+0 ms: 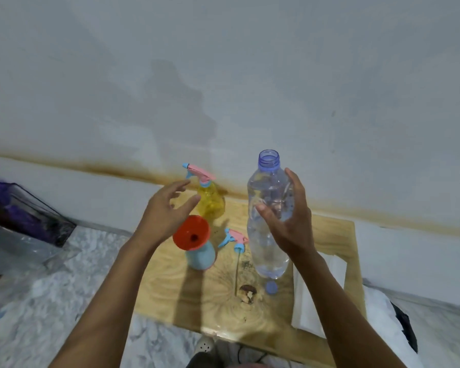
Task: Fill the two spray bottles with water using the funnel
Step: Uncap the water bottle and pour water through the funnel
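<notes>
A blue spray bottle (pixel 200 257) stands on the wooden table (pixel 170 293) with an orange funnel (pixel 191 232) in its neck. Its pink and blue spray head (pixel 234 239) lies beside it, the dip tube pointing toward me. Behind it stands a yellow spray bottle (pixel 210 201) with its spray head on. My left hand (pixel 165 211) hovers above the funnel, fingers spread and holding nothing. My right hand (pixel 284 221) grips a large clear water bottle (pixel 270 251), uncapped, upright and partly filled. The bottle's blue cap (pixel 271 286) lies on the table.
A brown lump (pixel 247 292) lies near the cap. A white folded sheet (pixel 316 290) covers the table's right side. A dark box with purple stuff (pixel 24 211) and clear plastic (pixel 19 251) sit on the marbled floor at left. The wall is close behind.
</notes>
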Available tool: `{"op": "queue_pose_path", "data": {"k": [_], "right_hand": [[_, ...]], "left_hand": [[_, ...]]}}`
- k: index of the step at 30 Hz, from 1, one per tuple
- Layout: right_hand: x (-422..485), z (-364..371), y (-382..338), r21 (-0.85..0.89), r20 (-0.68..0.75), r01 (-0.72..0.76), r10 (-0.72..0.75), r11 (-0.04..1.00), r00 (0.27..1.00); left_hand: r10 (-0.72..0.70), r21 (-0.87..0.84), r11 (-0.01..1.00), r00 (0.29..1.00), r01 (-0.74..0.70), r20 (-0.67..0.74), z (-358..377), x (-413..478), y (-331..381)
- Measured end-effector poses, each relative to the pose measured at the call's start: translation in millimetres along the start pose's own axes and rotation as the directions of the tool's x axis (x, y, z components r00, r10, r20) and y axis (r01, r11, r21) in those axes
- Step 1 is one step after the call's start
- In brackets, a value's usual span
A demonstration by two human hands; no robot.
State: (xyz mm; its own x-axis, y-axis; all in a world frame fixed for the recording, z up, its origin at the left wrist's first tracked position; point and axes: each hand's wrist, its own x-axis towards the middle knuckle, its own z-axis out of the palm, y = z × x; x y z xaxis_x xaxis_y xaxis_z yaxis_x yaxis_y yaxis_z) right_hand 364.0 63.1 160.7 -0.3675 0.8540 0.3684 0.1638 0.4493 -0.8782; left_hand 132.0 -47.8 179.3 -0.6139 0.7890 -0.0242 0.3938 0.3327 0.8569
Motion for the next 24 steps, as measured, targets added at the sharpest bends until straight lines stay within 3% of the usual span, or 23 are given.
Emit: {"op": "queue_pose_path", "data": {"k": [7,15,24], "right_hand": [[-14.6,9.4,-16.0,0.024,0.191,-0.023,0.017,0.999,0.981],[-39.7,23.0,-12.1,-0.033,0.327,-0.131,0.134,0.991,0.935],[-55.0,31.5,-15.1,-0.135,0.374,-0.220,0.255,0.966,0.892]], "left_hand": [[-0.210,0.163,0.969,0.969,0.188,0.127,-7.7,-0.1,-69.9],[-0.168,0.042,0.985,0.985,0.167,0.028,3.1,-9.2,-91.5],[-0.131,-0.067,0.989,0.991,0.129,-0.036,11.7,-10.1,-94.8]]}}
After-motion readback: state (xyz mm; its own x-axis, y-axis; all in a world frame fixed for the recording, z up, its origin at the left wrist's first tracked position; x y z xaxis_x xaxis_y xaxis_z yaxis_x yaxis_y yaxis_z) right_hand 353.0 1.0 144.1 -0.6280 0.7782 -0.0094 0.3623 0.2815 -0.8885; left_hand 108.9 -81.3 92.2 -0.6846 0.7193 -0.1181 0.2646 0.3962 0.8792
